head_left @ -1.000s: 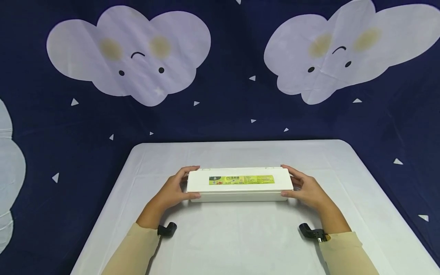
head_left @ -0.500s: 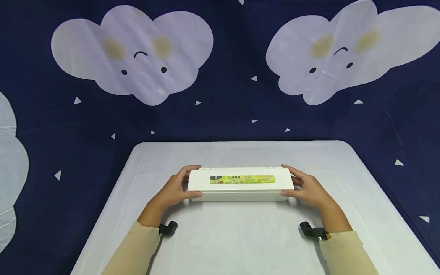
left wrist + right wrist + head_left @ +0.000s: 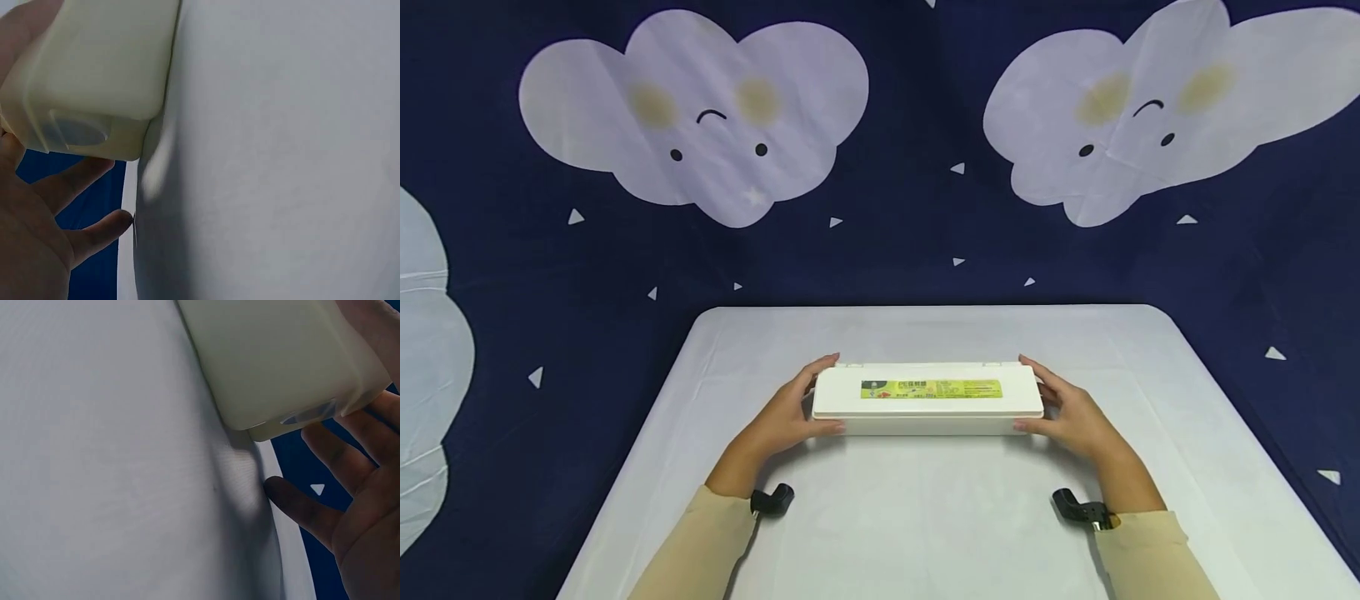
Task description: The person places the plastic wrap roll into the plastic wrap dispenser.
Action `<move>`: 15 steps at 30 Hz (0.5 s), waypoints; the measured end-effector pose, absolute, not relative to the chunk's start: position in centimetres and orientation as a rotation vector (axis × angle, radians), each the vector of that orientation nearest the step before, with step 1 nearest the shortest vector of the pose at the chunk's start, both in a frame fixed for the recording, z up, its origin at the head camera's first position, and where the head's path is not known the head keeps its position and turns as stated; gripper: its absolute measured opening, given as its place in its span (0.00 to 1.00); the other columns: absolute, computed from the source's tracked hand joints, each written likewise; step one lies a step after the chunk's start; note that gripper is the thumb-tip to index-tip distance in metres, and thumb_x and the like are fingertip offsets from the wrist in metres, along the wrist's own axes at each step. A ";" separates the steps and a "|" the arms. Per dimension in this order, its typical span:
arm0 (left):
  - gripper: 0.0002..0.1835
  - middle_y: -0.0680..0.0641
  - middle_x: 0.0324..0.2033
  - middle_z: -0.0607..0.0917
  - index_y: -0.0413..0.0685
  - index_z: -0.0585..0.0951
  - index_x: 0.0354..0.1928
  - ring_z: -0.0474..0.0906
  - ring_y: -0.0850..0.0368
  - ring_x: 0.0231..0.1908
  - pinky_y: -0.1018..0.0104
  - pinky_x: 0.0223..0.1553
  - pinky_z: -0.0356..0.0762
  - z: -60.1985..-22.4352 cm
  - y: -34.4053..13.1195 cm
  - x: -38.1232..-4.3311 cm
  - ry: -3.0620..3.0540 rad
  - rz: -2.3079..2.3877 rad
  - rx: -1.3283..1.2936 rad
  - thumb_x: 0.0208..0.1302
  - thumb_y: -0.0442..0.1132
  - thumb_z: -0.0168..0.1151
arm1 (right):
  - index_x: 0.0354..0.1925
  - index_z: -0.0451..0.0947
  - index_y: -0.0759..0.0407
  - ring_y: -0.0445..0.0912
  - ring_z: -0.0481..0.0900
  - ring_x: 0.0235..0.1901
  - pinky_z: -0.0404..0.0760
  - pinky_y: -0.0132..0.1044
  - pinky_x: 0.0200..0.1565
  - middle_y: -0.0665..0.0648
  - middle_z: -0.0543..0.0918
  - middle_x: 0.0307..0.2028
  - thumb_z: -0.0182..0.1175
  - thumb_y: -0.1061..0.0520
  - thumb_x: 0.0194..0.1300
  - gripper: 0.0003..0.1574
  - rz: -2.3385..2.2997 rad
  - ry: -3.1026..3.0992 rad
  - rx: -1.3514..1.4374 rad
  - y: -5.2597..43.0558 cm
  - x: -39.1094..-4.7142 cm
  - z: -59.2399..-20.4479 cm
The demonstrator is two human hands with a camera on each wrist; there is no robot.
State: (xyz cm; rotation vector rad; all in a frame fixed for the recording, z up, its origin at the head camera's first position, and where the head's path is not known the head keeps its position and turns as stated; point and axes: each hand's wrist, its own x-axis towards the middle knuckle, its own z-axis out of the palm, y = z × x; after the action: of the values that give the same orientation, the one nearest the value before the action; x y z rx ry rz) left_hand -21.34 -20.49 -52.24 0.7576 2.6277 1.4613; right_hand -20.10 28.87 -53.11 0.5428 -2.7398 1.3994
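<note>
A long white cling film box [image 3: 925,425] lies across the table, its hinged lid down and a yellow-green label [image 3: 931,389] on top. My left hand [image 3: 782,421] holds its left end, thumb along the front face and fingers reaching round to the back edge. At the other end my right hand [image 3: 1078,417] holds it the same way. In the left wrist view the box's end [image 3: 94,134] shows, with the lower fingers [image 3: 100,234] spread apart beside it. The right wrist view shows similarly spread fingers [image 3: 306,509] by the other end. Some fingertips are hidden behind the box.
The white-covered table [image 3: 925,517] has rounded far corners. Behind it hangs a dark blue cloth [image 3: 910,208] printed with clouds and small triangles. A black wrist-camera mount [image 3: 772,500] sits on the left wrist, another black mount [image 3: 1078,508] on the right.
The head view has shifted slightly. The left fingertips stand a little higher at the box's back edge than before. The box stays in about the same place on the table.
</note>
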 end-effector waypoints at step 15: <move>0.67 0.57 0.84 0.46 0.61 0.55 0.84 0.42 0.53 0.81 0.39 0.78 0.47 -51.9 -20.0 -21.1 2.655 1.424 0.790 0.45 0.47 0.90 | 0.86 0.39 0.40 0.63 0.66 0.73 0.62 0.66 0.70 0.56 0.53 0.82 0.86 0.48 0.50 0.84 1.421 -2.726 0.575 28.4 -19.8 -53.3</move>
State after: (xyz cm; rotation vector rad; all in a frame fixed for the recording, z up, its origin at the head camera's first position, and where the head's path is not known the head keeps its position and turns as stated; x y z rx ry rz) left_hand -21.12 -20.03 -51.86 0.7901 2.6551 1.4241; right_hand -19.83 28.44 -53.29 0.5753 -2.7259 1.4206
